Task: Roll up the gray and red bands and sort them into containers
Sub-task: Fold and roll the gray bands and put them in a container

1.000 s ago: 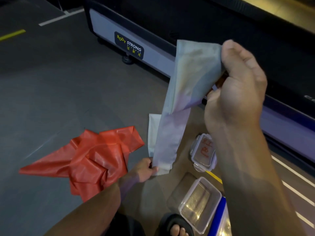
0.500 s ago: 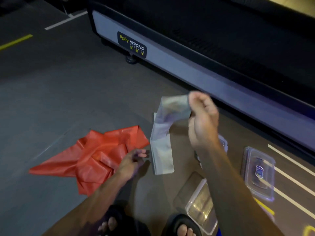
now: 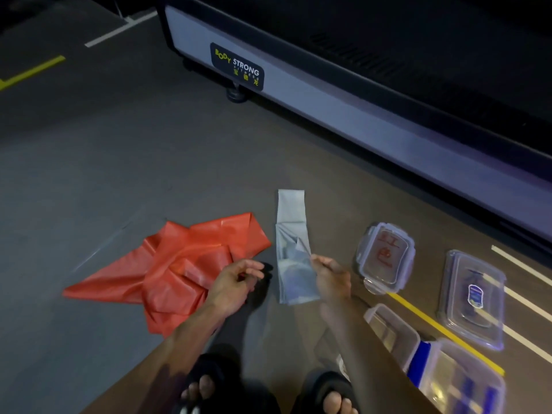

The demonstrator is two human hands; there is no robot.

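Note:
A gray band lies folded flat in a long strip on the floor ahead of me. My right hand pinches a folded corner of it near the strip's middle. To the left lies a crumpled red band. My left hand hovers over the red band's right edge, fingers loosely curled, holding nothing. At the right stand two clear containers without lids.
A clear lid with red writing and a second clear lid with a blue sticker lie on the floor at the right. A treadmill base runs across the back. My two sandalled feet are at the bottom edge.
My right hand has come down from chest height, laying the gray band flat on the floor. My left hand let go of the band's lower end and moved left over the red band.

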